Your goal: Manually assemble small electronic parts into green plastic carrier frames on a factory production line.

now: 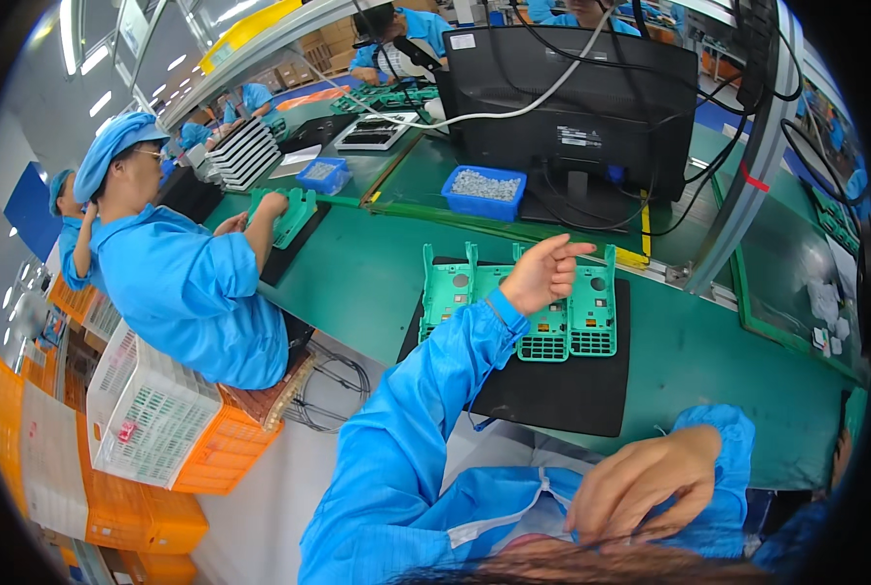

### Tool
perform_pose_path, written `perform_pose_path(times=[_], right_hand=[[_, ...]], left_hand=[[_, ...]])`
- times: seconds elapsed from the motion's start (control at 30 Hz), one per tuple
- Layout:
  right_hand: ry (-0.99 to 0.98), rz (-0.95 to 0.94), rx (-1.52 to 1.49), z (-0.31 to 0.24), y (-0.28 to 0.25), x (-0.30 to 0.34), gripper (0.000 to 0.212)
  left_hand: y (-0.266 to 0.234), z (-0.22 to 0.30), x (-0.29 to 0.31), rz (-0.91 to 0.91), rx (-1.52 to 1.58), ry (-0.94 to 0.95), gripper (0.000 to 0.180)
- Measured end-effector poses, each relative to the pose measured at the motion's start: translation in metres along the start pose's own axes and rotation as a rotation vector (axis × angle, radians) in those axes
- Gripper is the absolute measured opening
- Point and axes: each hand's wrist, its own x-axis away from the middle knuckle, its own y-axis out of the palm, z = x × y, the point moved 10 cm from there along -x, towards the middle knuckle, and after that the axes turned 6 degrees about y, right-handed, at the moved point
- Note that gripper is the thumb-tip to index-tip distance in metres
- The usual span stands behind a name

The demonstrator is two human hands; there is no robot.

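Green plastic housings [592, 310] with upright prongs and grid-like slots lie side by side on a black mat [552, 402]. Over them hangs my left hand [542, 276], its index finger stretched to the right and the other fingers loosely curled. Nothing shows in its grip. My left forearm, in a blue sleeve, hides part of the housings. Close to me at the lower edge, my right hand [645, 487] is raised away from the table, with bent, slightly parted fingers and nothing visible in them. Some of its fingertips are hidden.
Beyond the mat stand a blue bin of small pale parts [484, 191] and a black monitor [572, 122] with hanging cables. A metal post [737, 205] rises at the right. To the left, a co-worker [177, 258] handles another green housing beside stacked crates [153, 409].
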Motion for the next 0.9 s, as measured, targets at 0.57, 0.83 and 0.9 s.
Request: perform_pose_path(times=[0.57,0.83,0.9], right_hand=[[0.444,0.847,1.676,0.004,-0.170,0.069,0.016],[0.415,0.955,1.565,0.045,-0.207,0.099,0.013],[0.428,0.932,1.581,0.054,-0.209,0.100,0.014]], left_hand=[[0.007,-0.007,0.007,0.025,0.078,-0.006,0.063],[0.013,-0.015,0.008,0.008,0.072,-0.021,0.064],[0.013,-0.016,0.007,0.013,0.063,-0.019,0.064]])
